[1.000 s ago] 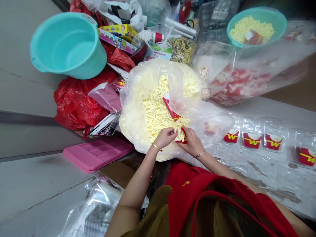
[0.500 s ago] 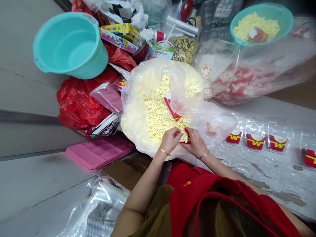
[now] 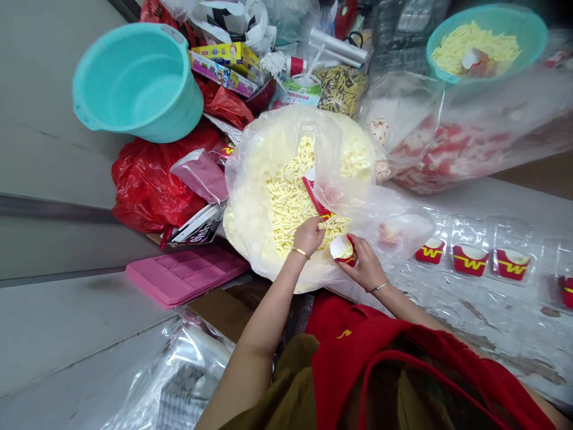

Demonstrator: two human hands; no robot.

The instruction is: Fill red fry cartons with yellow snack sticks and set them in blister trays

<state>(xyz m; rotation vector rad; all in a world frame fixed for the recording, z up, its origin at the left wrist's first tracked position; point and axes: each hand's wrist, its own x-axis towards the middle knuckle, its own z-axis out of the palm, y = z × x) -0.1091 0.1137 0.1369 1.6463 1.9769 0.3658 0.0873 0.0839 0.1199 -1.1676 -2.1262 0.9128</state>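
Note:
My right hand [image 3: 364,263] grips a small red fry carton [image 3: 342,247], its white inside tilted up and some pale pieces low in it. My left hand [image 3: 310,236] is closed, fingers curled, at the near edge of a heap of pale yellow fry-shaped sticks [image 3: 290,209]; some sticks show at its fingertips. The heap lies in a large open clear plastic bag [image 3: 248,179]. A second red carton [image 3: 317,194] with a yellow squiggle lies on the heap, partly under the bag's film.
Clear packs with red cartons [image 3: 470,260] line the right side. A turquoise tub [image 3: 138,77] stands at the left above a red bag [image 3: 147,185] and pink trays [image 3: 179,275]. Behind are a turquoise basin [image 3: 532,36] of sticks and a bag of red-and-white pieces [image 3: 452,149].
My left hand has moved slightly up and left, off the small carton onto the heap. My right hand has tipped the carton so its white inside shows. The view has shifted slightly.

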